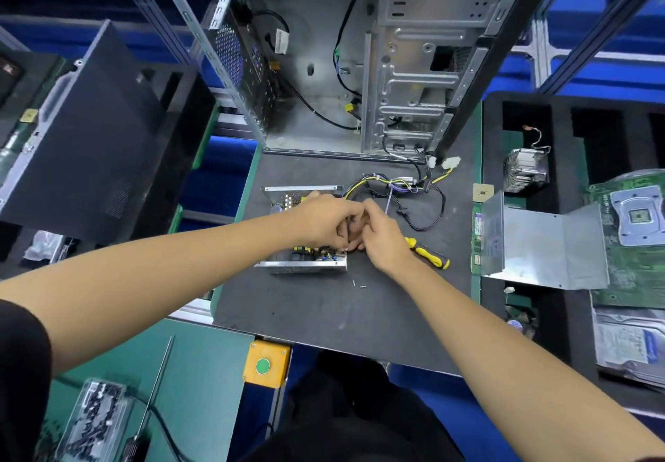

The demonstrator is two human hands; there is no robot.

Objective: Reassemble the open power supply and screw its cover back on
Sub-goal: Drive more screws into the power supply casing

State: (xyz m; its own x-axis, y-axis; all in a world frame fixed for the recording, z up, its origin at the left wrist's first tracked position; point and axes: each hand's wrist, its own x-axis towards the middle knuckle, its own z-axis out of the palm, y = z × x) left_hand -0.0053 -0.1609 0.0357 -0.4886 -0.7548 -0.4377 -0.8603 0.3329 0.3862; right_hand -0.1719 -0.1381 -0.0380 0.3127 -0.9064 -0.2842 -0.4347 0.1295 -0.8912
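Note:
The open power supply [304, 262] lies on the dark mat [324, 310], its circuit board showing and its cable bundle [392, 184] trailing to the right. My left hand [324, 220] reaches over the box with fingers curled at its right edge. My right hand [381, 238] meets it there, fingertips pinching something small that I cannot make out. The bent metal cover [547, 245] lies apart at the right. A yellow-handled screwdriver [430, 254] rests just right of my right hand. Two loose screws [358, 284] lie on the mat in front of the box.
An empty computer case [360, 65] stands open behind the mat. A black side panel [86, 137] leans at the left. Foam trays at the right hold a heatsink [525, 170], motherboard [633, 238] and hard drive [629, 350]. An orange button box [266, 364] and screw container [97, 422] sit near me.

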